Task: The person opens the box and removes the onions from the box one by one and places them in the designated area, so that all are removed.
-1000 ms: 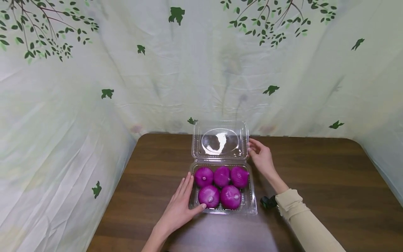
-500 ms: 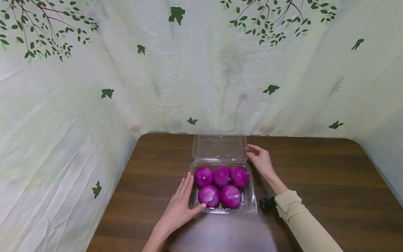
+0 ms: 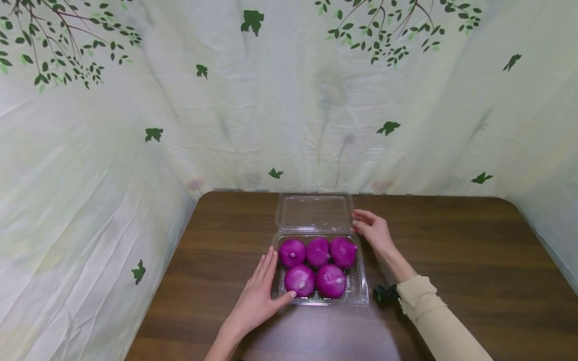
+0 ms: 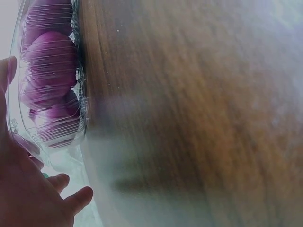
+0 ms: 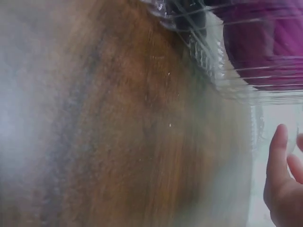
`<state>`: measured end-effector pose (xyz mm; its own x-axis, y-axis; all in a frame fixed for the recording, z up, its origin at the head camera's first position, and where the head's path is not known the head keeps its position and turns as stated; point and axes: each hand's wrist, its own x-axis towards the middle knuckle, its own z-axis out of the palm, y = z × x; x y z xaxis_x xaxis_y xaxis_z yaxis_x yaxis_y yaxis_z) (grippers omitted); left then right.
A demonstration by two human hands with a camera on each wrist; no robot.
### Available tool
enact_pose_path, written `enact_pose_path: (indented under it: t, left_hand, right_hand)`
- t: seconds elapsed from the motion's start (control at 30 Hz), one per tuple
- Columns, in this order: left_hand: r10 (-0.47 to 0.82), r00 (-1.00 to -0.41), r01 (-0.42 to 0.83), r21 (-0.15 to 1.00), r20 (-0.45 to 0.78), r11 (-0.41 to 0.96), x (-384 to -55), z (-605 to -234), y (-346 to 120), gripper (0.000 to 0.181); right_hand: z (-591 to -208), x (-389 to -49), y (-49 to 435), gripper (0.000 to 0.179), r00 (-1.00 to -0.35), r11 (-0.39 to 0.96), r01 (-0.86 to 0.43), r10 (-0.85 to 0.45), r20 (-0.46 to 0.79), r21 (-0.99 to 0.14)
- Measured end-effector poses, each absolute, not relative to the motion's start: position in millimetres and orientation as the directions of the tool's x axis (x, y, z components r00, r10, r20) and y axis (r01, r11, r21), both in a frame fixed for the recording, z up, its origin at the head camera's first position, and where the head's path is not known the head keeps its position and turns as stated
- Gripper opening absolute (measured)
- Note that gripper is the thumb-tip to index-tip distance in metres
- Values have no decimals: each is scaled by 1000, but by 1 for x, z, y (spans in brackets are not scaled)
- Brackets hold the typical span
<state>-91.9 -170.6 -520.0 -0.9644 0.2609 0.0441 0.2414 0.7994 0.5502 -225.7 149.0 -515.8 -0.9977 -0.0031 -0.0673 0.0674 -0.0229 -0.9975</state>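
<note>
I see a leaf-printed pale curtain around a dark wood-grain worktop. On my left, the left hand lies relaxed, fingers straight along the side of a clear plastic clamshell, thumb at its front rim. Five purple onions sit in its base; its lid lies folded back. Beside that, the right hand has loosely bent, parted fingers; I can't tell whether they touch the lid. A beige sleeve covers that forearm.

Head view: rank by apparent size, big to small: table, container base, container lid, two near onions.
1. Table
2. Container base
3. Container lid
4. Near-left onion and near-right onion: look alike, unranked
</note>
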Motion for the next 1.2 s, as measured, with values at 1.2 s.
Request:
enact_pose_path:
  t: [1.2]
  left_hand:
    - [257,-966,232,554,34,799,-93,-521,-169,106]
  right_hand:
    - [-500,-174,168,69,-819,368,-455,-530,220,-811]
